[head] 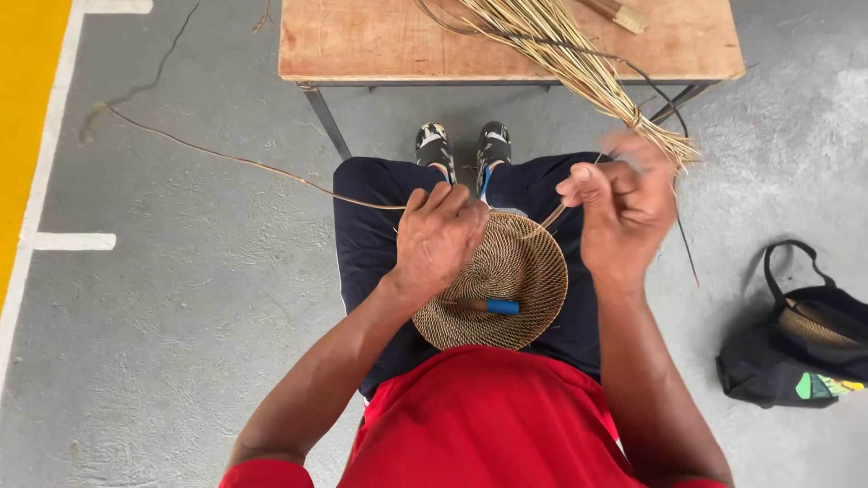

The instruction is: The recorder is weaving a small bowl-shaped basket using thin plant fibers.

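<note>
- long thin tan reed strand (235, 161) trails across grey floor, runs in under left hand (436, 237) fingers
- left hand fingers curled, pressing rim of round woven tan coiled basket disc (506, 289) on lap
- blue-handled tool (488, 306) lies on disc, below left fingers
- right hand (622, 212) pinched shut on thin strand, blurred
- straw bundle (579, 68) hangs off wooden table (362, 41), just above right fingers
- black bag (800, 348) well right

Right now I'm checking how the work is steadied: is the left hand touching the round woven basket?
Touching. The head view shows the left hand lying on the upper rim of the round woven basket, fingers curled over its edge with no gap.
</note>
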